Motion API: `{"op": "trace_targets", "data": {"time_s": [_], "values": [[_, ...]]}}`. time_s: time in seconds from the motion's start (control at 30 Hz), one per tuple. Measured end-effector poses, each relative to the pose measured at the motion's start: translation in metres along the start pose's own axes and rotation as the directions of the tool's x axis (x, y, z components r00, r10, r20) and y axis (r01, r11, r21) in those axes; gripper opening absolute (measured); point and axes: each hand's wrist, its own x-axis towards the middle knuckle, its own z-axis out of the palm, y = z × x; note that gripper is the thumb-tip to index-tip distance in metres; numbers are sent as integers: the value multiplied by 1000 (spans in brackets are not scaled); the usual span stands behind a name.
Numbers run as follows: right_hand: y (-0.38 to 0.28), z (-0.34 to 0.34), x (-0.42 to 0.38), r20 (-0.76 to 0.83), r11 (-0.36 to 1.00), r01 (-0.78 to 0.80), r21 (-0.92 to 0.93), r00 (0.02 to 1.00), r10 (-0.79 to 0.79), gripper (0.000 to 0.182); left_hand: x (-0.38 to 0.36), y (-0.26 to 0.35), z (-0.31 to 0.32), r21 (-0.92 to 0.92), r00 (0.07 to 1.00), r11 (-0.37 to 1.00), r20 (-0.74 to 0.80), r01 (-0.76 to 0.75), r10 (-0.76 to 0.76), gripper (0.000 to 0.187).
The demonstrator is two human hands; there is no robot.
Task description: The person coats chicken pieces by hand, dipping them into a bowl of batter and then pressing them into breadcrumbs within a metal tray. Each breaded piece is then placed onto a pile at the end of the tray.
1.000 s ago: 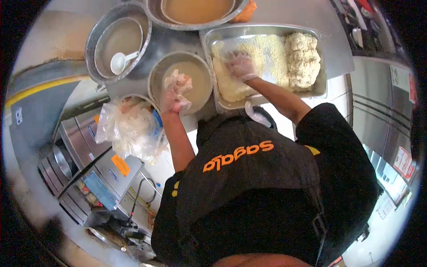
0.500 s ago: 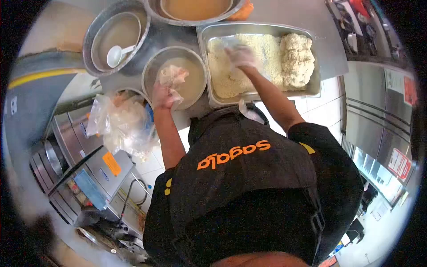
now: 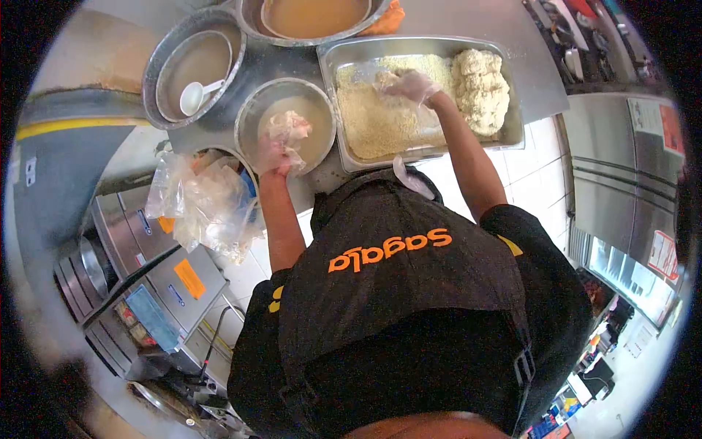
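In a clear plastic glove, my left hand [image 3: 273, 155] is closed around a pale pink piece of raw meat [image 3: 290, 126]. It holds the meat over a round metal bowl [image 3: 330, 110] of cloudy liquid. My gloved right hand [image 3: 415, 86] is inside a rectangular steel tray [image 3: 515, 73] of pale yellow breading crumbs [image 3: 376, 124]. Its fingers point left and curl around a small handful of crumbs. Coated, lumpy pieces [image 3: 481, 91] are stacked at the tray's right end.
Behind the small bowl stands a larger bowl [image 3: 152, 88] with a white ladle [image 3: 194, 96]. Another bowl [image 3: 247, 22] of orange-brown liquid sits at the back, beside an orange cloth [image 3: 384, 18]. Plastic bags [image 3: 197, 197] fill a bin at the left. Utensils [image 3: 574, 55] lie at the far right.
My right hand has shifted slightly right within the tray, and the crumbs at the left look more heaped. My left hand stays over the bowl with the meat.
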Motion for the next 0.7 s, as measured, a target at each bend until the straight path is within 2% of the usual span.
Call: {"op": "trace_targets", "data": {"time_s": [0.07,0.1,0.17,0.2,0.27,0.3,0.37,0.4,0.43,0.47,0.5,0.53,0.57,0.6,0.63,0.67,0.7], "values": [[-26,-22,-9,-64,982,-170,-80,984,165,52,-15,17,9,119,998,991,32,-58,55,39],[-30,-24,-10,-134,964,-244,-103,964,229,46,-12,15,9,10,1000,1000,13,-11,11,39],[-40,-16,-19,-260,976,-191,-106,953,158,44,-3,7,4,-210,996,975,-13,79,-83,38],[-42,-13,-21,-321,980,-164,-112,939,121,43,1,2,1,-52,1000,998,3,20,-20,37],[-15,19,-29,-209,982,-35,-183,978,-4,39,5,-3,-4,262,994,959,64,-104,90,35],[-2,32,-34,-149,977,32,-212,987,-65,38,3,3,1,105,997,994,63,-42,35,36],[2,41,-48,-111,966,-249,-68,964,241,36,-6,20,12,-213,994,973,81,90,-75,38],[4,46,-54,-76,923,-385,-2,920,384,36,4,4,2,-50,999,999,27,-21,23,36],[-2,51,-60,-10,945,-323,49,946,324,35,21,-26,-16,121,992,985,-9,-125,127,33],[-11,57,-67,52,958,-265,108,964,261,35,22,-28,-18,185,985,969,-14,-165,170,32],[-12,70,-64,-22,994,-90,64,996,92,36,22,-31,-19,250,977,947,-18,-201,213,31],[-14,81,-61,-95,997,81,-3,992,-81,37,6,-12,-5,205,982,961,-12,-184,191,31],[-12,106,-48,-96,979,166,115,983,-155,39,-5,-2,4,161,986,973,-7,-164,167,31],[-9,131,-35,-96,941,245,233,969,-229,40,12,-26,-12,-20,987,989,51,-149,149,31],[-11,148,-18,96,780,55,624,985,-146,41,43,-71,-42,-199,984,973,110,-120,144,31],[-18,152,-8,236,601,-115,791,963,-127,44,60,-95,-59,-370,975,926,167,-77,148,31],[-25,156,3,372,386,-307,870,923,-104,47,49,-76,-47,-116,972,974,116,-192,206,31]]}}
